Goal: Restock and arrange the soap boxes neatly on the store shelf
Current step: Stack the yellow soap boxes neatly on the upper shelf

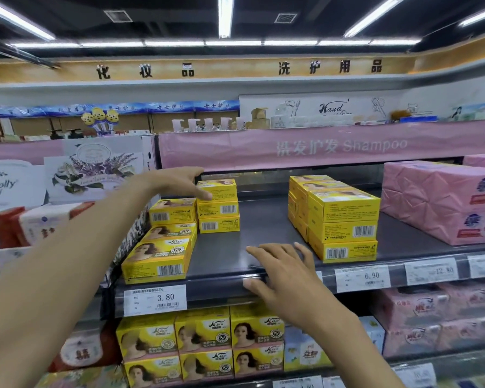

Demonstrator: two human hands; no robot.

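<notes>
Soap boxes (pixel 218 208) (stacked) touch the open left hand (pixel 177 182); open right hand (pixel 286 273) rests apart.

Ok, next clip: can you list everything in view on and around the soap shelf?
shelf: one, dark grey, centre of view.
left soap boxes: six, yellow, three in a row at the shelf's left, three stacked behind them.
right soap boxes: count partly hidden, yellow, stacks three high, right of centre.
pink packs: several, pink, piled at the shelf's right end.
lower soap boxes: six fronts showing, yellow, shelf below.
price tags: several, white, along the shelf's front rail.
Shampoo banner: one, pink, above the shelf.
left hand: one, touches the top box of the rear stack.
right hand: one, fingers spread, on the shelf's front edge.
</notes>
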